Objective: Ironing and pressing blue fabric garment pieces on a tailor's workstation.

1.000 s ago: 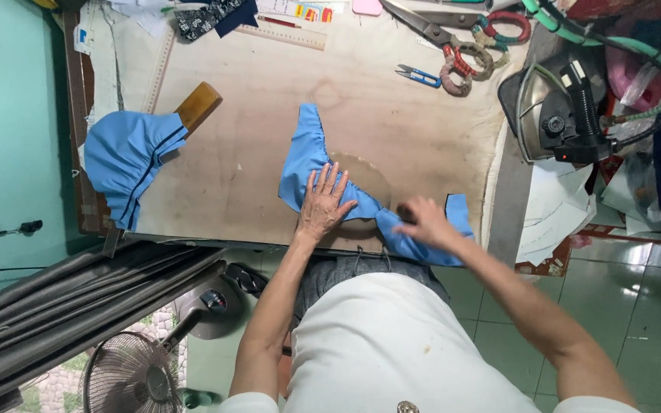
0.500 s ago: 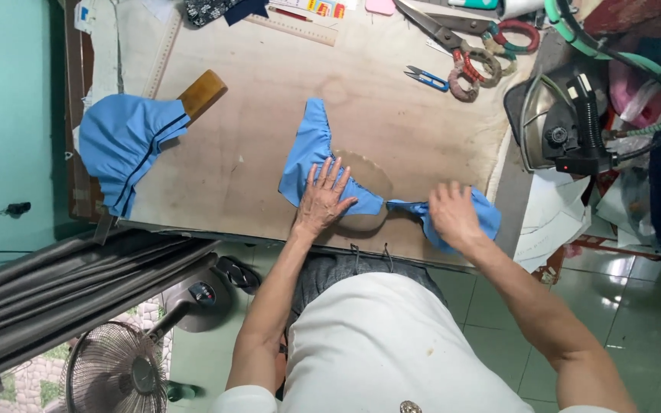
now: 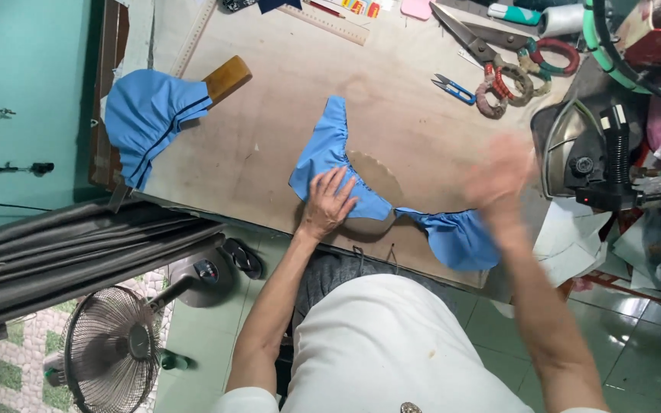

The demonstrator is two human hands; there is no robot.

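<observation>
One blue gathered fabric piece (image 3: 330,157) at frame centre on worn worktable (image 3: 269,138), draped over oval pressing form (image 3: 376,180). Left hand (image 3: 329,205) flat on cloth, fingers spread, pinning it. Right hand (image 3: 499,180) lifted right of centre, blurred, fingers seemingly loose, empty. Electric iron (image 3: 583,153) at right edge; scissors (image 3: 491,53) upper right. Likely smoothing before pressing; next calls for reaching iron while keeping cloth pinned.

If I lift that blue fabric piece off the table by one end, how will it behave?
The blue fabric piece would probably droop limply: it already lies gathered and rumpled. It looks thin, so likely light. Its right end overhangs the table edge, so a push might slide it off.
</observation>
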